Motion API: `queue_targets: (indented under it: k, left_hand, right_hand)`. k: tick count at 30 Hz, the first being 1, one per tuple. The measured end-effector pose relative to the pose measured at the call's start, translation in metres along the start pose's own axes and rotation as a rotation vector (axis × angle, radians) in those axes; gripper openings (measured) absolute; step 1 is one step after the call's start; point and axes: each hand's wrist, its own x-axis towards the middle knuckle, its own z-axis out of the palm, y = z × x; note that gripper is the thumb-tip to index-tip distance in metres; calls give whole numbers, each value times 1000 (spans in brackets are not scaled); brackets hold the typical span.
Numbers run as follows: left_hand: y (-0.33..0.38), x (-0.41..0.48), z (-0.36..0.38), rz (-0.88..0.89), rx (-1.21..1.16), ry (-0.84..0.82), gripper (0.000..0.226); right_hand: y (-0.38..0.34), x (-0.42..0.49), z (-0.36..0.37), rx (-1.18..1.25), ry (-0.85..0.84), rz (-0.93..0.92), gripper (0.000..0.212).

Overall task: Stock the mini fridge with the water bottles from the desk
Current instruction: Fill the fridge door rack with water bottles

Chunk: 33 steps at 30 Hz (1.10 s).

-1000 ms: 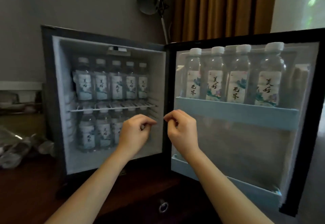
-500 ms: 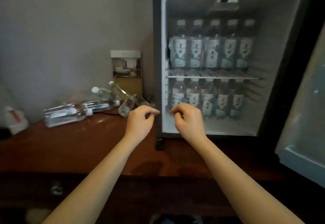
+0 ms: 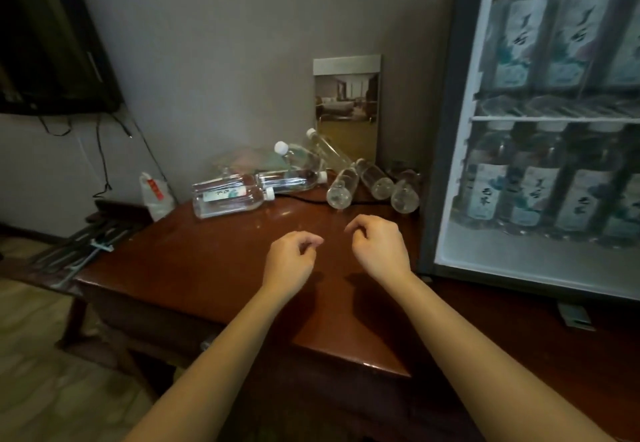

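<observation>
Water bottles [image 3: 228, 195]: in the mini fridge yet, or out on the counter? — EDITOR

Both. Nearest the camera, a person's left hand [image 3: 291, 261] and right hand [image 3: 379, 247] hover side by side above the dark wood counter [image 3: 194, 278], fingers loosely curled, holding nothing. — PHOTOGRAPHER

And beyond the hands? — EDITOR

A heap of loose bottles lies at the back of the counter, near the wall. Two lie side-on at the left end, others lean behind them, and three end-on bottles [image 3: 379, 185] sit just beside the mini fridge [image 3: 446, 136]. Seven or so; the pile makes an exact count hard. Neither hand touches any of them. — PHOTOGRAPHER

The fridge itself? — EDITOR

It stands open at the right edge, only partly in frame. An upper row [image 3: 519, 36] of labelled bottles stands on the wire shelf [image 3: 554, 118]. A lower row [image 3: 533, 195] stands on the fridge floor, with bare floor in front of it. The door is out of view. On that showing the job looks well past halfway, with the counter's heap yet to be carried across. The next step is likely a reach for the nearest bottles. Farthest back, a framed room photo [image 3: 346, 109] leans against the wall. — PHOTOGRAPHER
</observation>
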Motion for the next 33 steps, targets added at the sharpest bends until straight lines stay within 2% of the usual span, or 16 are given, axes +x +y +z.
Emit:
queue_targets:
  k: [6,10,14,18,20,23,27,33]
  left_hand:
    - [-28,44,27,-140,20,-67,23]
    - [-33,77,45,-169,36,-46,26]
    - [-33,95,57,-50,138,9,30]
    - [-38,97,54,142,206,117,26]
    - [-39,97,48,163,206,180,24]
    - [-38,95,46,123,183,168,25]
    - [-37,94,45,101,162,147,25]
    - [-40,90,43,122,124,161,25]
  right_hand:
    - [4,72,41,59,-21,216,28]
    - [14,117,62,-31,5,291,35]
    - [26,148,86,-177,17,298,48]
    - [37,178,107,-119,-2,396,74]
    - [42,193,112,-90,-26,454,86]
    - [49,208,114,15,-78,527,97]
    - [54,210,117,100,-49,546,94]
    - [57,192,114,264,59,553,71]
